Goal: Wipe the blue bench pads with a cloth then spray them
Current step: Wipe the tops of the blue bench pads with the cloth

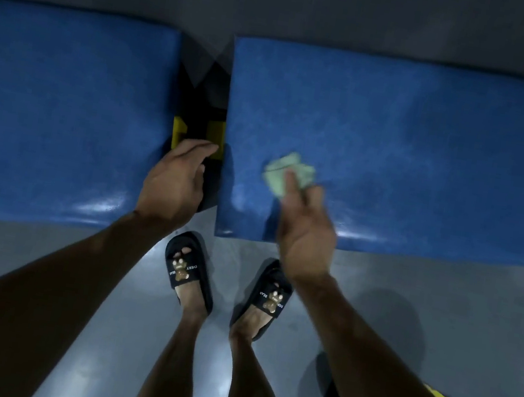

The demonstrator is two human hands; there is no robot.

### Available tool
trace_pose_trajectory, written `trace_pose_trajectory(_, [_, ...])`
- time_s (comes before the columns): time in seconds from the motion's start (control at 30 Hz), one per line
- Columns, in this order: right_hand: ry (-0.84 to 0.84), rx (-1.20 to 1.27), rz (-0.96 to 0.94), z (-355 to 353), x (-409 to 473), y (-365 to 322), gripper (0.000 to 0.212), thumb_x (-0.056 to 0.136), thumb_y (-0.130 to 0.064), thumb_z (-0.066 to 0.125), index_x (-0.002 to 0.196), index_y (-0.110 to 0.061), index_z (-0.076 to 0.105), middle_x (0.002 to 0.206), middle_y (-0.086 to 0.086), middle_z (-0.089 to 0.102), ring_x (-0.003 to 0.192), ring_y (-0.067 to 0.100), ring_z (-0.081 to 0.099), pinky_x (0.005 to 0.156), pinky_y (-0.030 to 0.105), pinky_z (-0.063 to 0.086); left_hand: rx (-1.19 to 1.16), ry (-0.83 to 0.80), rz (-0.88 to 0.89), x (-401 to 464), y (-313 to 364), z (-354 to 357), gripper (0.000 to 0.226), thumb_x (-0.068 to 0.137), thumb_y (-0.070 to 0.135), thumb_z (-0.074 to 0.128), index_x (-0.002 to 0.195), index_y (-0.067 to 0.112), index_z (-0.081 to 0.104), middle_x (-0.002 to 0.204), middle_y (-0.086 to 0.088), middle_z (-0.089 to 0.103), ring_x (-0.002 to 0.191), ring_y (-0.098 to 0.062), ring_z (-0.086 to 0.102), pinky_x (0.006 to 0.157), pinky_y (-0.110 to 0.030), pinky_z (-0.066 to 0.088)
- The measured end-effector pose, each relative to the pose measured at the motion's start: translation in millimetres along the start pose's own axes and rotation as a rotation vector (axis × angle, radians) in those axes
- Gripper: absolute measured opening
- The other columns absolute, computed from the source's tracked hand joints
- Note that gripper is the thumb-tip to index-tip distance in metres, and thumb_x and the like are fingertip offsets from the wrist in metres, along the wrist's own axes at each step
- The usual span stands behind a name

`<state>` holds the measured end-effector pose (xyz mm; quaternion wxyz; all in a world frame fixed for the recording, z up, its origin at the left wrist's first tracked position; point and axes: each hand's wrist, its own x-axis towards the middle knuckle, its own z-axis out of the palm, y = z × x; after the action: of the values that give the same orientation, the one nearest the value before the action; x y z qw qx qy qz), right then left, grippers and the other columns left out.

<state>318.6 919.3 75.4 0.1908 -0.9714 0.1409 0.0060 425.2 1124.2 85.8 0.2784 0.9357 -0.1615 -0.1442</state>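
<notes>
- Here, in the head view, the right hand (307, 235) pinches a crumpled pale green cloth (286, 173) between thumb and fingers and holds it to the right pad (431, 149), near that pad's front left corner; a bunched cloth gives a firm wad to press with, which suits wiping.
- The left hand (173, 181) hangs over the gap (206, 95) between the two pads, fingers loosely curled and grasping nothing that shows; its fingertips lie near a yellow part (178, 133) of the frame. It is probably there for balance while the other hand works, though whether it touches anything I cannot tell.
- The left pad (63, 107) sits just beside the right one, apart from it by the dark gap. Both are blue, faintly mottled and glossy along the front edge, so they should wipe easily.
- No spray bottle can be made out, so the wiping step looks to be the one in hand.
- The person stands close to the bench in black slippers (190, 272) on a smooth grey floor (41, 253) that shines dimly; the room is dark, with a small yellow object (437, 393) low on the right, too blurred to name.
</notes>
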Motion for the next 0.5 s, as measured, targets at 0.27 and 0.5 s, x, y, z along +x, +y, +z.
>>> trace_pose_trajectory(0.27, [-0.156,-0.152,-0.670,6,-20,-11,0.053,0.095,-0.003,0.039,0.139,-0.026,0.057,0.114,0.005,0.062,0.085,0.026,0.059,0.075,0.040,0.052,0.023,0.000,0.055,3,-19,-18,0.045,0.094,0.014,0.037,0.132,0.008,0.059,0.134,-0.012,0.057,0.117,-0.032,0.057,0.098,-0.039,0.047])
trace_pose_trajectory(0.5, [-0.261,-0.289,-1.100,-5,28,-14,0.045,0.090,-0.017,0.045,0.132,-0.026,0.057,0.124,0.001,0.050,0.102,0.028,0.049,0.091,0.043,0.047,-0.151,0.042,-0.018,4,-26,-30,0.046,0.089,0.011,0.038,0.130,0.013,0.060,0.132,-0.007,0.058,0.113,-0.029,0.061,0.094,-0.044,0.052])
